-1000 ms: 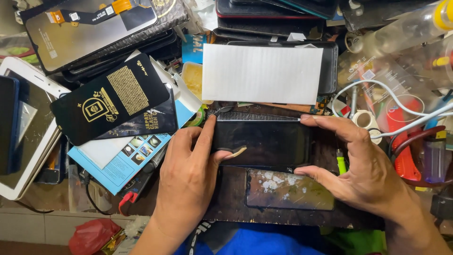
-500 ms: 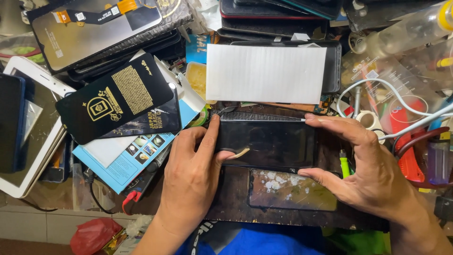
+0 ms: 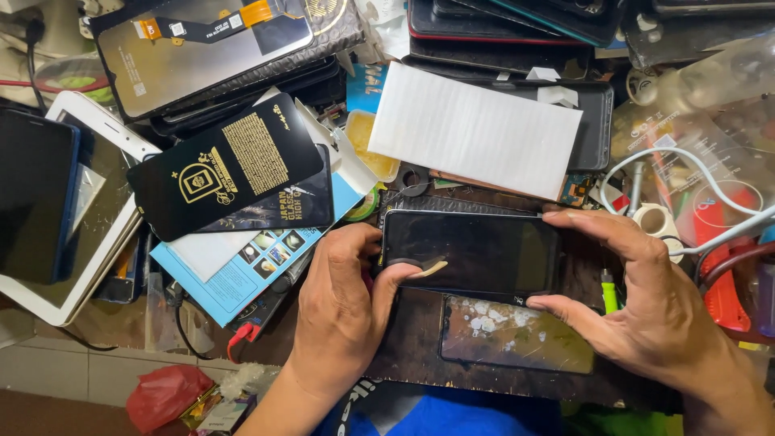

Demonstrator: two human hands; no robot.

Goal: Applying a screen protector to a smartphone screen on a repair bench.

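With the left hand point(image 3: 343, 311) pinching the flat black glass-fronted phone point(image 3: 468, 254) at its left end and the right hand point(image 3: 646, 307) spanning its right end between forefinger and thumb, I judge an even, edges-only grip best.

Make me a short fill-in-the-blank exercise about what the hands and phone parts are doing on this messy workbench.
1. Both hands hold a dark phone that lies ____ on the bench.
2. The left hand presses its ____ against the phone's glass.
3. The right hand has the phone's ____ end in its grip.
4. Just behind the phone lies a ____ sheet.

Missing words: flat; thumb; right; white
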